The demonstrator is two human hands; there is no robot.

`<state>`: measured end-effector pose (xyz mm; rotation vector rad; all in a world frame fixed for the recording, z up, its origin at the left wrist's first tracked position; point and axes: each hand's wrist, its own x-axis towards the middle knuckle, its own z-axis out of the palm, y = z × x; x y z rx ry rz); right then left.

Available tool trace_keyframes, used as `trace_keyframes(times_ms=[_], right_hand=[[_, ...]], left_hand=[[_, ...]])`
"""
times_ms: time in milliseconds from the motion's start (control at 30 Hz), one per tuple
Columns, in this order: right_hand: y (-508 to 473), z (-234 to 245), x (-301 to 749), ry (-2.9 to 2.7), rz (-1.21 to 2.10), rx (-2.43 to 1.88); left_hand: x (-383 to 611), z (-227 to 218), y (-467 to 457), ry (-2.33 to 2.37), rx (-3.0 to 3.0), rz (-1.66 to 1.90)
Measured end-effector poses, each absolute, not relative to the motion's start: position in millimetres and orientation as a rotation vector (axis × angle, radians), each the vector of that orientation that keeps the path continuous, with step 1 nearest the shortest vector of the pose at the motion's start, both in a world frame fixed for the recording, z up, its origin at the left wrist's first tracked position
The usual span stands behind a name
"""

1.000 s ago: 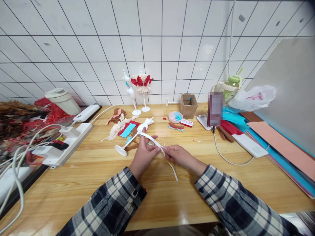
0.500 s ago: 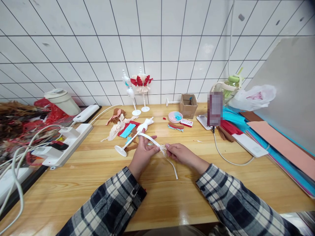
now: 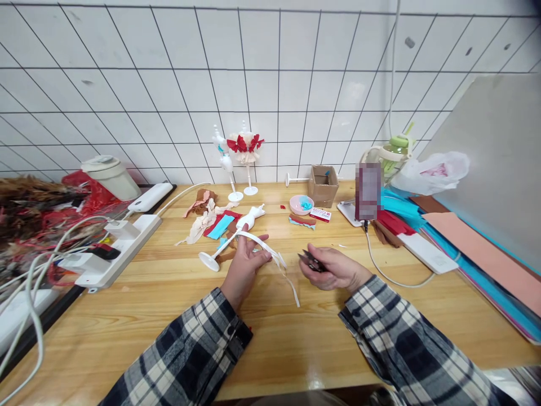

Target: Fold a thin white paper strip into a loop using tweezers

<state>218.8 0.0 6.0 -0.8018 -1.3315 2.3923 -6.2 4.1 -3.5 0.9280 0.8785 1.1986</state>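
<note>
The left hand (image 3: 245, 265) pinches a white strip (image 3: 258, 241) between thumb and fingers; whether it also grips the small white mannequin (image 3: 250, 217), one cannot tell. The mannequin leans with its torso at twelve o'clock of this hand, and its round base at nine. The strip's loose end hangs toward four o'clock. At three o'clock, apart from the strip, the right hand (image 3: 333, 269) holds dark snips (image 3: 313, 261) in its curled fingers. At eleven o'clock from it stands a pink bowl (image 3: 295, 209).

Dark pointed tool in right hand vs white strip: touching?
Apart: the head view shows tabletop between the dark tool's tip and the white strip.
</note>
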Motion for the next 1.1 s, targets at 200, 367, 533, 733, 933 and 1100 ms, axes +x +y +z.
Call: trace_keyframes(times_ms=[200, 367, 533, 733, 933, 1100], right_hand=[[-2, -6, 183, -1.186, 2.255, -0.832], [-4, -11, 178, -1.314, 2.159, -0.899], [-4, -8, 177, -1.341, 2.109, -0.980], [-5, -9, 174, -1.427, 2.023, -1.055], [3, -8, 187, -1.845, 1.555, -1.071], [6, -11, 178, -1.613, 1.186, -1.227]], left_hand=[[-4, -7, 5, 0.899, 0.977, 1.154], [-4, -7, 5, 0.901, 0.979, 1.137], [-5, -4, 4, 0.886, 0.932, 1.127], [-5, -2, 2, 0.870, 0.899, 1.125], [-6, -3, 2, 0.874, 0.885, 1.163], [-4, -4, 1, 0.853, 0.894, 1.143]])
